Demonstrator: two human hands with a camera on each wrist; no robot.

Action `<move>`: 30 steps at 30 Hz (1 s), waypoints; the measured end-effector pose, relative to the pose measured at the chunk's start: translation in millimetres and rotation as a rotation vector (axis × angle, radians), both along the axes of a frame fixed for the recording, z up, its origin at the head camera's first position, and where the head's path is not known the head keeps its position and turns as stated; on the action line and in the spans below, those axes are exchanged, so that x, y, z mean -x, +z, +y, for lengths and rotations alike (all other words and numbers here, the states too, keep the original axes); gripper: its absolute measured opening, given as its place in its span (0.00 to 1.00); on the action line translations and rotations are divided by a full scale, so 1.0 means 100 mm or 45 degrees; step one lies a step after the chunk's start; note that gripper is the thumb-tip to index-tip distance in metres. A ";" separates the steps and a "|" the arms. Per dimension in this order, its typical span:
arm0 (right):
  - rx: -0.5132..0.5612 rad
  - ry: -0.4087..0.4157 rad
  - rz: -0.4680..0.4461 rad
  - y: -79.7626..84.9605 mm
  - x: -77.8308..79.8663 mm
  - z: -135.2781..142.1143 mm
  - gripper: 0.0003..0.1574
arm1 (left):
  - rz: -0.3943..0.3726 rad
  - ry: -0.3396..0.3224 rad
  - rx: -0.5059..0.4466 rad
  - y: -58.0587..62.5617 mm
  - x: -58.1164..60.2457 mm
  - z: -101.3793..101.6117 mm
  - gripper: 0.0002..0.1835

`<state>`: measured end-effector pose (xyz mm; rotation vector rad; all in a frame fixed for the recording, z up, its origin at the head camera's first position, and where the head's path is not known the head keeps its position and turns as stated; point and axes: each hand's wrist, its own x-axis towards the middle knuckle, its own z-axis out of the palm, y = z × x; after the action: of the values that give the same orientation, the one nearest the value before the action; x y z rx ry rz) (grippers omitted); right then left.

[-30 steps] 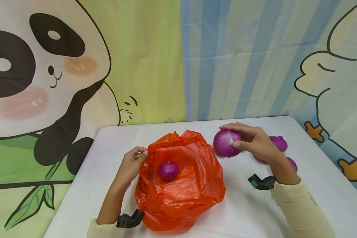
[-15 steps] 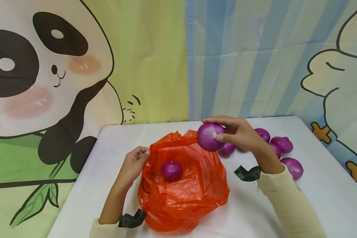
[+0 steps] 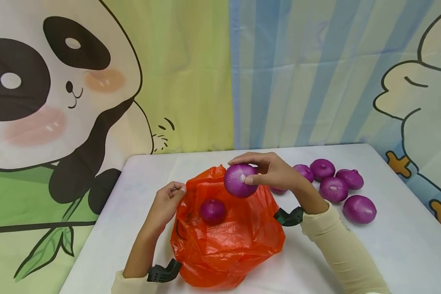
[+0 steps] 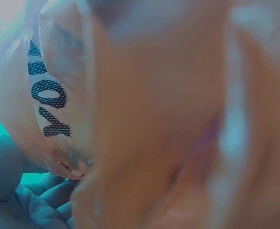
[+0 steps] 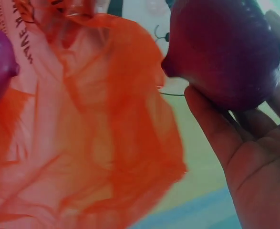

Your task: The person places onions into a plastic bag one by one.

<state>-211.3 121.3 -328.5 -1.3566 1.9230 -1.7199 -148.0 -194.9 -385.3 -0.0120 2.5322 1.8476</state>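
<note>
An orange-red plastic bag (image 3: 239, 241) lies spread wide on the table, its mouth facing up. One purple onion (image 3: 213, 211) rests inside it. My left hand (image 3: 167, 203) pinches the bag's left rim; in the left wrist view the bag with dark print (image 4: 49, 95) fills most of the picture beside curled fingers. Over the bag's far right part, my right hand (image 3: 273, 173) grips another purple onion (image 3: 240, 181) between thumb and fingers. The right wrist view shows this held onion (image 5: 225, 52) above and beside the bag's edge (image 5: 144, 119).
Several purple onions (image 3: 333, 189) lie in a loose group on the white table (image 3: 316, 253) at the right. One onion (image 3: 278, 190) is partly hidden behind the right hand and bag. Behind the table hangs a cartoon curtain (image 3: 191, 81) with a panda.
My right hand has carried its onion leftward from the table's right side to over the bag. My left hand keeps its pinch on the rim. The view has shifted slightly.
</note>
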 end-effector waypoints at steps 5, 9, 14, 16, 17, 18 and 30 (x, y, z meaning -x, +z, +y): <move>-0.084 0.069 -0.100 -0.15 0.02 -0.11 0.27 | 0.006 0.010 -0.011 -0.02 0.01 0.00 0.10; -0.092 0.115 -0.055 -0.27 0.05 -0.16 0.28 | 0.014 0.024 -0.002 -0.03 0.04 0.00 0.10; 0.013 0.170 -0.056 -0.34 0.08 -0.14 0.27 | 0.009 0.052 0.024 -0.04 0.06 -0.01 0.10; 0.030 0.187 -0.068 -0.35 0.08 -0.13 0.27 | 0.002 0.064 0.030 -0.04 0.06 -0.01 0.10; 0.036 0.194 -0.073 -0.35 0.08 -0.12 0.27 | -0.001 0.070 0.034 -0.04 0.06 -0.01 0.10; 0.046 0.204 -0.083 -0.36 0.08 -0.11 0.26 | -0.004 0.073 0.034 -0.04 0.06 -0.01 0.10; -0.111 0.299 -0.142 -0.45 0.06 -0.08 0.26 | -0.011 0.072 0.015 -0.05 0.06 -0.03 0.12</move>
<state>-217.4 113.2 -373.3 -1.3627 1.6841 -1.5480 -154.4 -198.1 -390.4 -0.0931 2.5630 1.8476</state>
